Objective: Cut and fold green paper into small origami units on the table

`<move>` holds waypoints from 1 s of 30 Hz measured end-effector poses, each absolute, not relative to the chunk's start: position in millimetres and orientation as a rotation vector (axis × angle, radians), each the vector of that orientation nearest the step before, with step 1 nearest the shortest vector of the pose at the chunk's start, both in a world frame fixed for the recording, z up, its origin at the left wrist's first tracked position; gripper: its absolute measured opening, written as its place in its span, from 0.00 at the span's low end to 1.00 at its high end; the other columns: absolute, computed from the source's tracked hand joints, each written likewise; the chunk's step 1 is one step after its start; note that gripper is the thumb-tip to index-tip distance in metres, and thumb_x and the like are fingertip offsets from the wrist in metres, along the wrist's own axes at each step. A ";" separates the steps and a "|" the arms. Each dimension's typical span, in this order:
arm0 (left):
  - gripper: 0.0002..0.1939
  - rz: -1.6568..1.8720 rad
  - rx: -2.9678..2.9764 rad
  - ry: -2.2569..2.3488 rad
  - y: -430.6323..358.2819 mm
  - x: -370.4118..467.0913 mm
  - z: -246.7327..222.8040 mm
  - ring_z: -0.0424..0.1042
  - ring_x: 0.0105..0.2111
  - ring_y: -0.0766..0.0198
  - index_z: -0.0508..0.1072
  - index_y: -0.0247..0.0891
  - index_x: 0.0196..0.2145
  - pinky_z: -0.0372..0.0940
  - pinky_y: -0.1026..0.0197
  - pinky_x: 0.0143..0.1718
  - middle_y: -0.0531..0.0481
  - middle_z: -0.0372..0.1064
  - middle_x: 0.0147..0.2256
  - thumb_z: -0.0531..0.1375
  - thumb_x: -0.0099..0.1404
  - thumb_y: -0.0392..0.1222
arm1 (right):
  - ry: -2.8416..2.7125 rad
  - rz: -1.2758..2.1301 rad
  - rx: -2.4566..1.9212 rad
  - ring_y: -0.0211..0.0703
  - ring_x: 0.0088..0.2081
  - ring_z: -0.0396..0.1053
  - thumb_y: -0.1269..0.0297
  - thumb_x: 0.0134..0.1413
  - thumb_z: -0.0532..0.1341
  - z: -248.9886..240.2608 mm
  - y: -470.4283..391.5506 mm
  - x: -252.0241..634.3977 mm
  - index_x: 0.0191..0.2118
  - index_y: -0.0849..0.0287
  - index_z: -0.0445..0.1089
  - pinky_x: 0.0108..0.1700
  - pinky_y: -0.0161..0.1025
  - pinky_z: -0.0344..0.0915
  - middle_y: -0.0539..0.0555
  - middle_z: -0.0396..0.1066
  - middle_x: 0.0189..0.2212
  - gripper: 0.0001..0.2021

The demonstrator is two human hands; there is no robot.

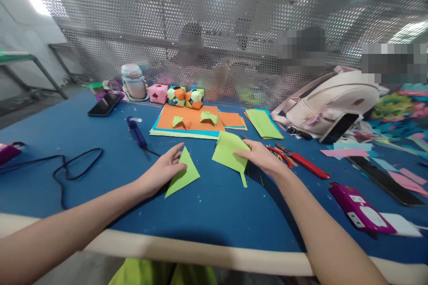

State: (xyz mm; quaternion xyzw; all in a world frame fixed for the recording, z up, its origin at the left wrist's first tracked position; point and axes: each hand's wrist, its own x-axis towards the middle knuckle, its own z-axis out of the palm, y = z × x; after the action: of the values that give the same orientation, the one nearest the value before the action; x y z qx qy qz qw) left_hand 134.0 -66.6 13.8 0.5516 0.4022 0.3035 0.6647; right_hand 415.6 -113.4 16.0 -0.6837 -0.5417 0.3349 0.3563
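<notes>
My left hand [163, 167] is closed on a green paper triangle [185, 173], thumb on top of it, low over the blue table [200, 218]. On the other side, my right hand [259, 156] pinches a larger green sheet [229, 151] by its right edge. A narrow green strip hangs from the sheet's lower corner. The two papers are apart. Beyond them lies a stack of orange, blue and green sheets [167, 118] with small folded green pieces [209, 118] on it.
Red-handled scissors [284, 156] and a red cutter [310, 165] lie right of my right hand. A blue glue gun [136, 133] with its cord is at left. Behind stand a bottle [134, 82], paper cubes [176, 96] and a backpack [331, 98].
</notes>
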 end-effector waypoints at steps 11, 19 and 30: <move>0.18 0.850 1.512 0.833 -79.1 138.4 22.2 0.68 0.44 0.60 0.72 0.38 0.44 0.61 0.62 0.46 0.47 0.71 0.43 0.63 0.55 0.41 | -1.080 1.257 -1.412 0.46 0.34 0.73 0.58 0.33 0.70 19.2 -124.2 363.9 0.36 0.60 0.71 0.40 0.42 0.69 0.53 0.76 0.32 0.20; 0.13 0.656 1.351 0.829 -85.2 144.4 14.4 0.57 0.21 0.71 0.68 0.35 0.23 0.52 0.68 0.23 0.56 0.59 0.19 0.63 0.54 0.48 | -1.013 1.374 -1.346 0.42 0.31 0.70 0.53 0.36 0.70 16.7 -135.2 339.5 0.32 0.59 0.71 0.35 0.38 0.65 0.50 0.74 0.29 0.17; 0.13 0.843 1.241 0.873 -76.2 138.7 22.2 0.61 0.23 0.71 0.70 0.35 0.24 0.55 0.68 0.25 0.55 0.64 0.22 0.64 0.54 0.48 | -1.472 1.296 -1.516 0.35 0.25 0.59 0.54 0.42 0.64 17.0 -137.5 341.8 0.22 0.59 0.68 0.29 0.35 0.55 0.46 0.65 0.20 0.13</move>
State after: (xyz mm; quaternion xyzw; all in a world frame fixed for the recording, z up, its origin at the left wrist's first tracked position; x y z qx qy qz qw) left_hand 138.7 -76.2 22.2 0.5455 0.3838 0.3707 0.6463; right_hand 341.8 -137.5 17.0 -0.5784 -0.5615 0.4945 0.3250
